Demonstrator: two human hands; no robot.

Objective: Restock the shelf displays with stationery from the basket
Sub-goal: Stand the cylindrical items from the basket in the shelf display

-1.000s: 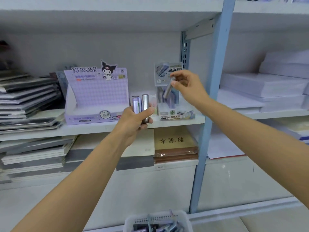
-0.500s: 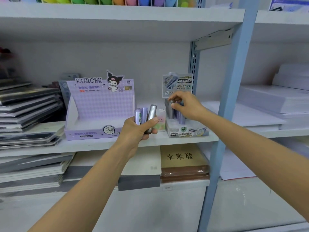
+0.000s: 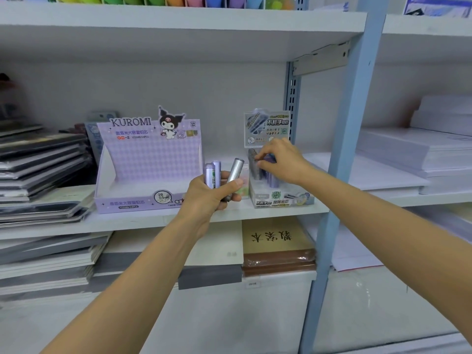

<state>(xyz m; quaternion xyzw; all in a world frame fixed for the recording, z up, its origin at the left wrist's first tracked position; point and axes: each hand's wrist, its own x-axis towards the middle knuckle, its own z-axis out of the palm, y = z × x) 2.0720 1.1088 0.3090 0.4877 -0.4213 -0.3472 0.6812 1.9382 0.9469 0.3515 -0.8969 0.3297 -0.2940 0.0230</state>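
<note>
Left hand [image 3: 212, 199] grips three spare lead tubes [image 3: 215, 172] as ready supply | right hand [image 3: 281, 162] apparently pinches one tube [image 3: 271, 178], seating it upright in grey display box [image 3: 281, 199].

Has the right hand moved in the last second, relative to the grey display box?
Yes: the right hand dropped from beside the header card to the tubes inside the grey display box.
</note>
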